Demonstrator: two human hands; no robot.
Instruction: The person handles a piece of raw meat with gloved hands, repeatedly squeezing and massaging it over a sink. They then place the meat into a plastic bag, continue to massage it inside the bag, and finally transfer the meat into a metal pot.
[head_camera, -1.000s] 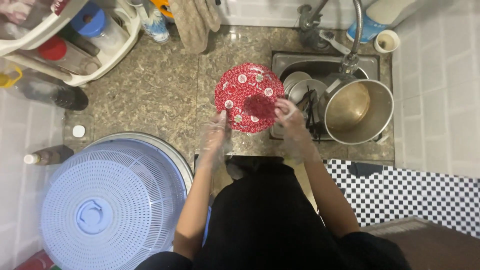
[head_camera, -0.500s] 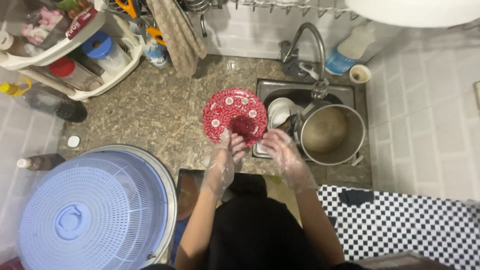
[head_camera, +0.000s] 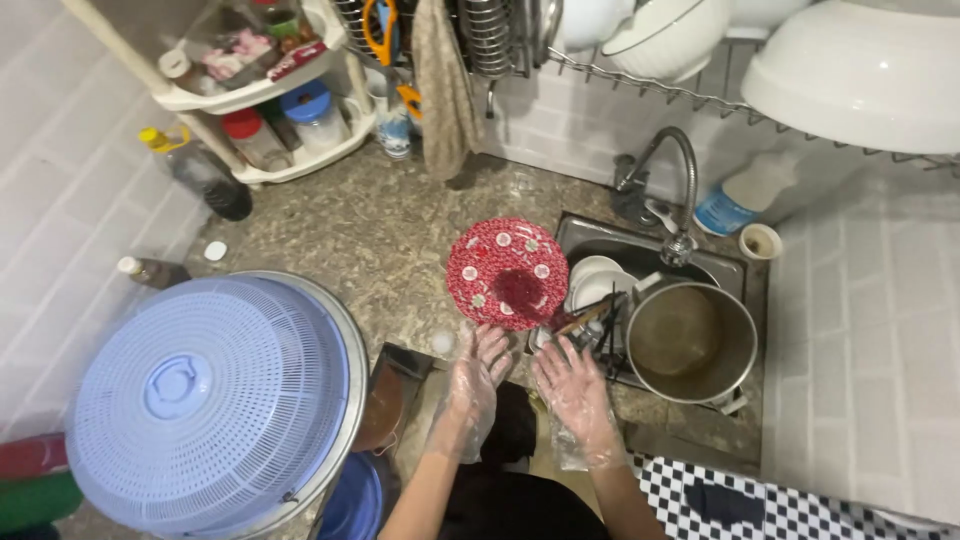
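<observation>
At the far left a large pale blue perforated lid (head_camera: 205, 400) covers a round metal basin, and behind it a small brown bottle with a white cap (head_camera: 150, 270) lies on the speckled stone counter (head_camera: 370, 230). Above that, a white corner shelf (head_camera: 255, 95) holds a clear bottle with a yellow cap (head_camera: 190, 165) beside it, plus jars with a red lid (head_camera: 245, 130) and a blue lid (head_camera: 305, 105). In the middle sits a round red plate (head_camera: 508, 273) with small white flower patterns and a darker red centre, resting at the counter's edge, overlapping the sink's left rim. The left hand (head_camera: 475, 385), in a clear plastic glove, is spread open with its fingertips touching the plate's near edge. The right hand (head_camera: 572, 395), gloved likewise, is open and empty, just below the plate and apart from it. Further right, white bowls (head_camera: 598, 282) and a steel pot (head_camera: 690, 342) fill the sink, and a white bottle with a blue label (head_camera: 740, 195) leans by the tap (head_camera: 665, 180).
</observation>
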